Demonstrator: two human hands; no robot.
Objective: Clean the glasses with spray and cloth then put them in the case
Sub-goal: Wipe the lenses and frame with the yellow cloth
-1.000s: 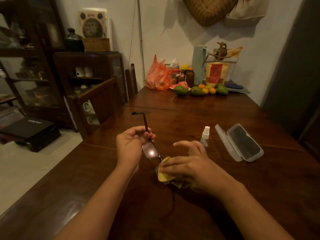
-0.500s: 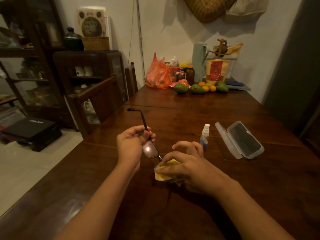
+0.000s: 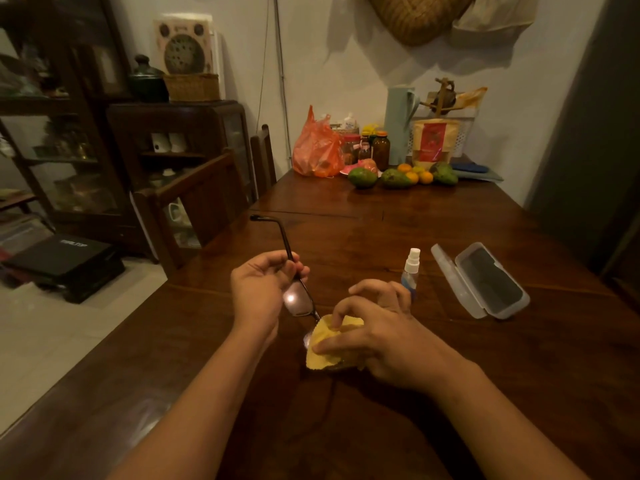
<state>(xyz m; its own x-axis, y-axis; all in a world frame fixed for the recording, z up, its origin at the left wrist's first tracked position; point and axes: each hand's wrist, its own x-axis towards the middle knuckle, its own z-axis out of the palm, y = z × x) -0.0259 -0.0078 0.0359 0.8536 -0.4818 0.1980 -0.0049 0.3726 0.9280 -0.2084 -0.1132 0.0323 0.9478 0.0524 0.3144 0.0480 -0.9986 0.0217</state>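
Yellow cloth (image 3: 329,351) wraps the near lens, right grip (image 3: 377,337) pinching it; left grip (image 3: 258,289) pinches the glasses (image 3: 298,301) temple. Best rubbed lightly, in small circles.

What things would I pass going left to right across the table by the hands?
Left hand holding the glasses → yellow cloth → spray bottle → open case. The right hand lies over the cloth, so it is left out.

You have two hands, left hand (image 3: 258,289) and right hand (image 3: 377,337), one pair of glasses (image 3: 298,301), one cloth (image 3: 325,355), one spray bottle (image 3: 411,268) and one case (image 3: 491,282) mid-frame. Upper centre you'll count three green fruits (image 3: 362,177) (image 3: 394,178) (image 3: 445,173) and one orange bag (image 3: 317,150).
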